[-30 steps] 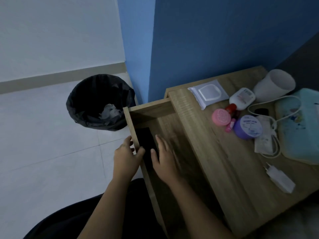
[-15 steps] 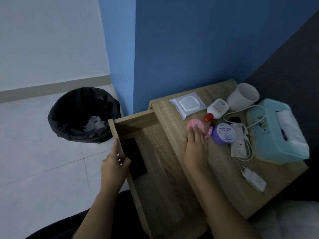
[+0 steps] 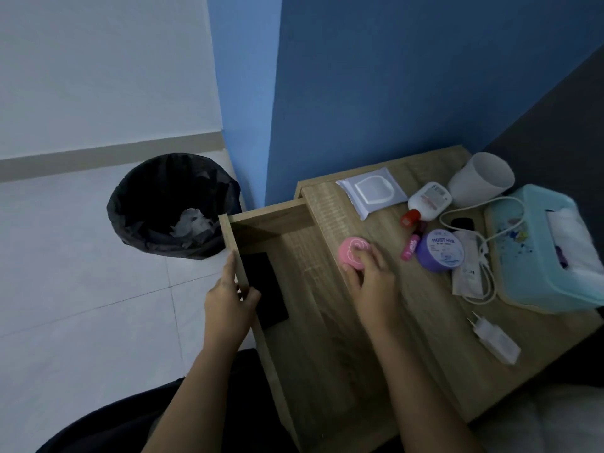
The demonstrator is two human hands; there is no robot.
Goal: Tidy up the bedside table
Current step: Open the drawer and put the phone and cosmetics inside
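One pink compact (image 3: pixel 351 251) — the right hand (image 3: pixel 376 286) grips it (near side).

A person's right grip (image 3: pixel 371 279) holds a round pink compact (image 3: pixel 353 250) at the edge of a wooden bedside surface (image 3: pixel 425 338). The left grip (image 3: pixel 228 297) clasps the outer wall of an open wooden drawer (image 3: pixel 310 289), where a flat black rectangle (image 3: pixel 266 289) lies beside the thumb.

We see a wooden worktop (image 3: pixel 441 328), its drawer (image 3: pixel 271 220) pulled out on the left. On it lie a wipes pack (image 3: pixel 372 192), white bottle (image 3: pixel 428 202) and cup (image 3: pixel 480 179) far, a purple jar (image 3: pixel 440 250) mid, a teal tissue box (image 3: pixel 539 256) right and a charger plug (image 3: pixel 495 341) near.
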